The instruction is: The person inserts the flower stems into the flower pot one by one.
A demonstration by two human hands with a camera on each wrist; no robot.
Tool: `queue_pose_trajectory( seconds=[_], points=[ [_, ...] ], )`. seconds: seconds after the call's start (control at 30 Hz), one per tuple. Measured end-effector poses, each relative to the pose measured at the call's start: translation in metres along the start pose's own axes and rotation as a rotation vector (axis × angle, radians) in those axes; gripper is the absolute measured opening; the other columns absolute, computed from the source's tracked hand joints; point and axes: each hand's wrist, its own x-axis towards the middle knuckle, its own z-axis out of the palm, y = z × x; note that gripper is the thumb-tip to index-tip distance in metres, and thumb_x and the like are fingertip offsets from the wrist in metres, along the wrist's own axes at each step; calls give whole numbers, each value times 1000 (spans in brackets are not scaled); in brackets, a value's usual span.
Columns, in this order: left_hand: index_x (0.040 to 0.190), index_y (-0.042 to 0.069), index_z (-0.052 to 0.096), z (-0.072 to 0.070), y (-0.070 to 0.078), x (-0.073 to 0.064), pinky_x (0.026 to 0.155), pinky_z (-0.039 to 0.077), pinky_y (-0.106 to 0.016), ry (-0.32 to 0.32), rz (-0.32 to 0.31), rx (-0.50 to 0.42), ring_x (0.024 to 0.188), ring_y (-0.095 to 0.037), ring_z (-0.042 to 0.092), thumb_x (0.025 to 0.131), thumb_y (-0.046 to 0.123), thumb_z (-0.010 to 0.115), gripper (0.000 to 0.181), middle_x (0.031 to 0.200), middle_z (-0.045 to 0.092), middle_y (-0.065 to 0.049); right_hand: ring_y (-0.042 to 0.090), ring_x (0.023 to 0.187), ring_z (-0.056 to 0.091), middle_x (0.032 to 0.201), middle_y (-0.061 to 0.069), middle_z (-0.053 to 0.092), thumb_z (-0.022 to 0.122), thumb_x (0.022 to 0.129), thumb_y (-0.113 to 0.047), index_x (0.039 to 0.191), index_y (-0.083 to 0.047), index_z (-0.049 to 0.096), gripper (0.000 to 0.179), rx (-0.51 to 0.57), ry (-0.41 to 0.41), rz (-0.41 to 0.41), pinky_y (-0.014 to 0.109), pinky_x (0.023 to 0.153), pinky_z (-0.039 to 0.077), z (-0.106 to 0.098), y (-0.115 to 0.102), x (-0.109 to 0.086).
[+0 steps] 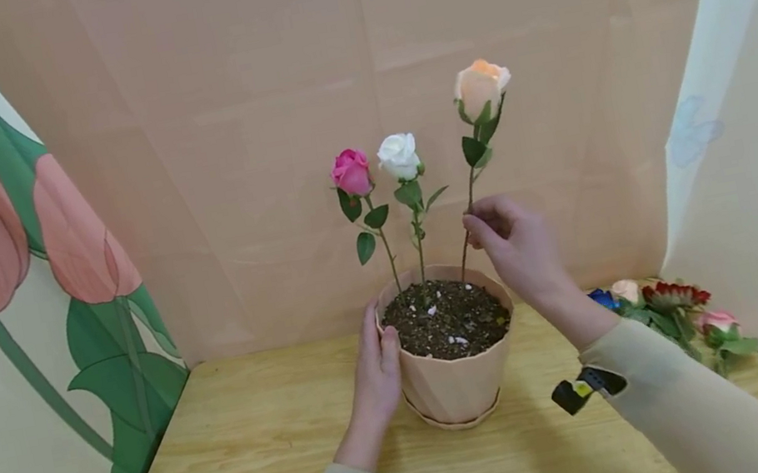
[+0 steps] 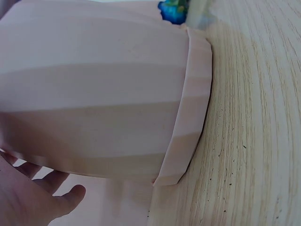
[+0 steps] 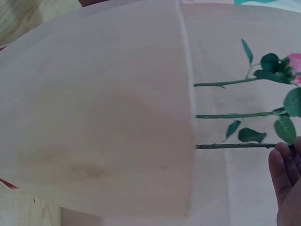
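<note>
A pale pink flower pot point(image 1: 454, 384) filled with dark soil point(image 1: 447, 322) stands on its saucer. My left hand point(image 1: 374, 364) rests against the pot's left side near the rim, fingers fairly straight; the left wrist view shows its thumb point(image 2: 70, 200) apart from the wall. With thumb and fingertips, my right hand point(image 1: 521, 245) pinches the stem of a peach rose point(image 1: 481, 90). That stem's lower end meets the soil towards the back right. Left of it, a magenta rose point(image 1: 351, 172) and a white rose point(image 1: 399, 157) stand upright in the soil.
Several loose flowers point(image 1: 676, 307), among them blue, red and pink ones, lie on the wooden table point(image 1: 271, 441) to the right, beside my right forearm. A plain pinkish backdrop point(image 1: 252, 123) rises behind the pot. Flower-printed panels point(image 1: 12, 402) flank both sides.
</note>
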Motion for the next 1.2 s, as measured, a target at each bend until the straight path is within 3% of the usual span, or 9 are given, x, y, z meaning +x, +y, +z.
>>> queue_pose_trajectory(
  seconds=[0.33, 0.67, 1.2],
  points=[
    [176, 16, 26, 0, -2, 0, 124, 34, -67, -13, -10, 2, 154, -45, 43, 122, 34, 38, 58, 176, 32, -21, 22, 85, 73, 98, 10, 78, 68, 113, -21, 118, -4, 75, 18, -3, -30, 35, 19, 69, 54, 19, 12, 1],
    [176, 18, 26, 0, -1, 0, 125, 33, -65, -10, -30, -1, 155, -43, 41, 122, 36, 38, 59, 177, 31, -18, 22, 84, 73, 96, 9, 77, 69, 112, -17, 116, -5, 76, 15, 4, -29, 1, 21, 67, 54, 27, 11, 4],
    [177, 18, 25, -1, -5, 2, 125, 34, -64, -8, -7, -1, 154, -43, 44, 122, 35, 38, 59, 177, 31, -19, 25, 81, 69, 93, 12, 74, 65, 113, -10, 112, -3, 72, 10, -94, -101, 5, 38, 67, 56, 51, 29, -7]
  ],
)
